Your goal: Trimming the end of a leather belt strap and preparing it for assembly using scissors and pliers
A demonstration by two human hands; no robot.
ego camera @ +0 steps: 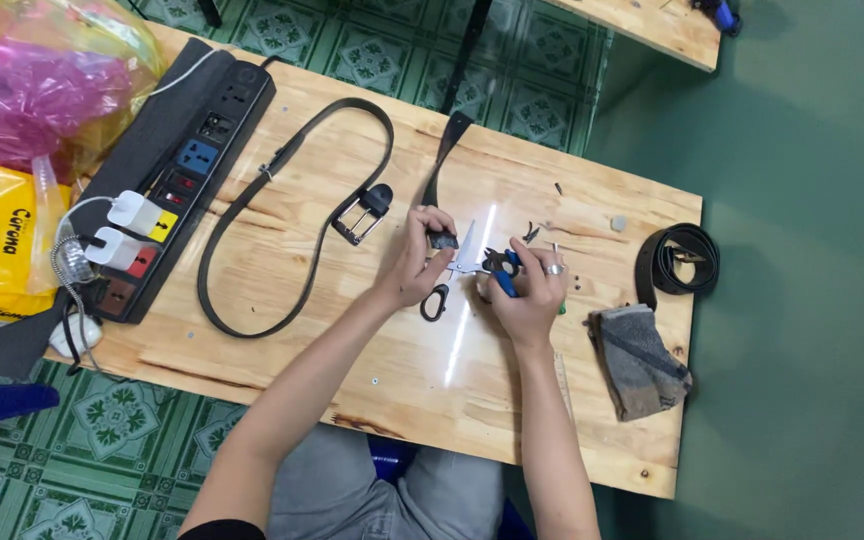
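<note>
My left hand [414,262] pinches the end of a black belt strap [449,150] that runs away from me to the table's far edge. My right hand [532,292], with a ring on one finger, grips a small blue-handled tool [503,272] whose dark jaws point at the strap end. Between the two hands lies a pair of scissors [468,252] with bright blades and a black handle loop. Both hands hover over the middle of the wooden table [282,350].
A second black belt [252,200] with a metal buckle [360,216] loops to the left. A black power strip [187,165] with white chargers and plastic bags [32,90] fill the left end. A coiled belt [679,258] and grey cloth [640,362] sit right. Small metal bits [558,188] lie nearby.
</note>
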